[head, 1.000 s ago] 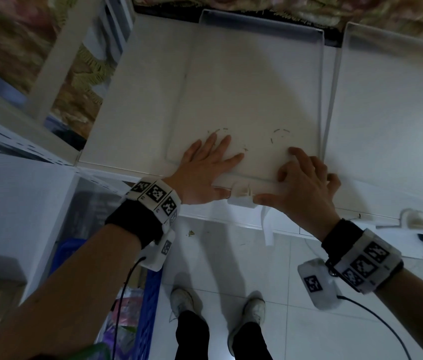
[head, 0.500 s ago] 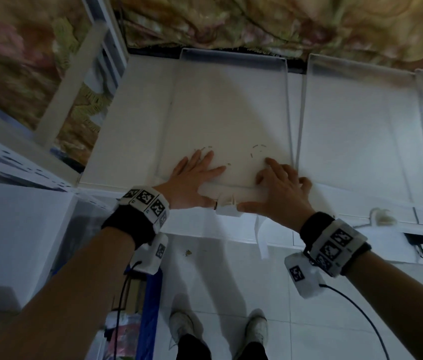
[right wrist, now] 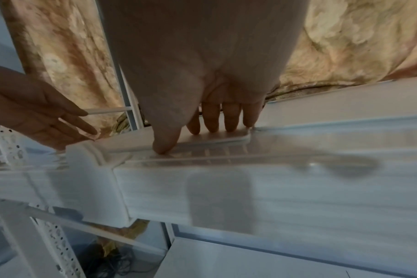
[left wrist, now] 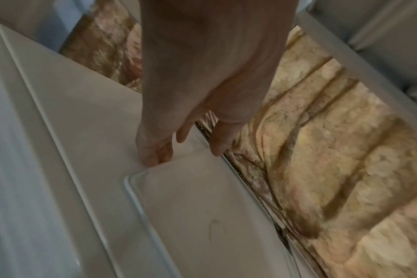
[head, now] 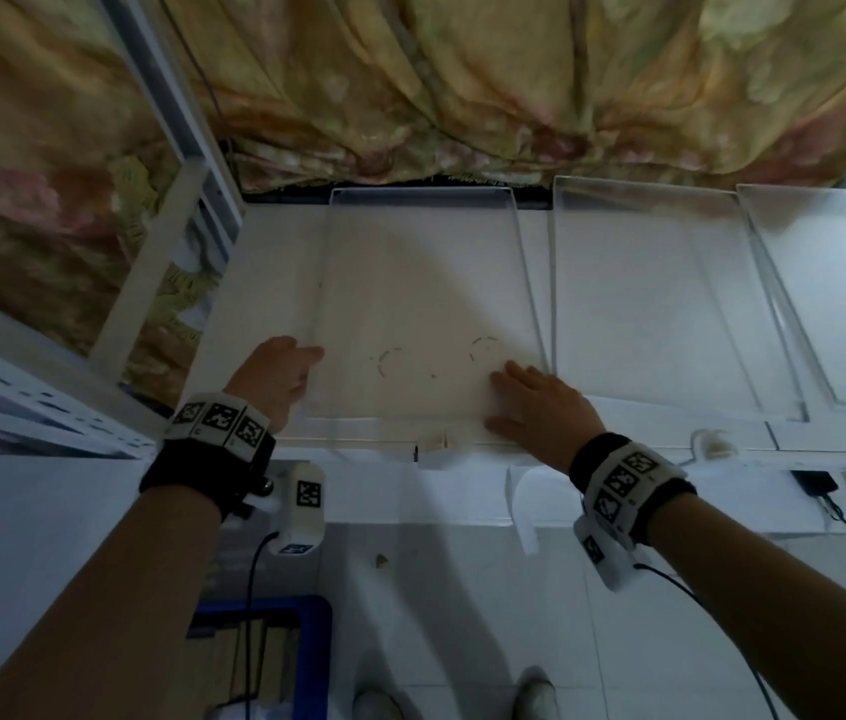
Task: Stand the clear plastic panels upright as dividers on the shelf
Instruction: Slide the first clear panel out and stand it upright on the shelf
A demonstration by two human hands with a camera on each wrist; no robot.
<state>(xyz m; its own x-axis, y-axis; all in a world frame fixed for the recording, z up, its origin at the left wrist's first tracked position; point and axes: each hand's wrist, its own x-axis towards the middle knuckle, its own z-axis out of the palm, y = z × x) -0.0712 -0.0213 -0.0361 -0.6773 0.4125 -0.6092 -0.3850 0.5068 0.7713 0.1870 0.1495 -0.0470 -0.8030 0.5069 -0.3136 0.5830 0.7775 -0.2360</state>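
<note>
Left hand (head: 275, 376) fingers curled at flat panel's (head: 426, 304) left edge; right hand (head: 540, 407) fingers straight, pressing its front-right corner on shelf (head: 264, 283).

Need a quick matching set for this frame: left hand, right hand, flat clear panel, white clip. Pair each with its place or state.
1 left hand
2 right hand
3 flat clear panel
4 white clip

a lies flat on the shelf
b on the shelf's front edge, between the hands
c at the panel's left edge
d fingers flat on the panel's near right corner

Pairs: 1-c, 2-d, 3-a, 4-b
</note>
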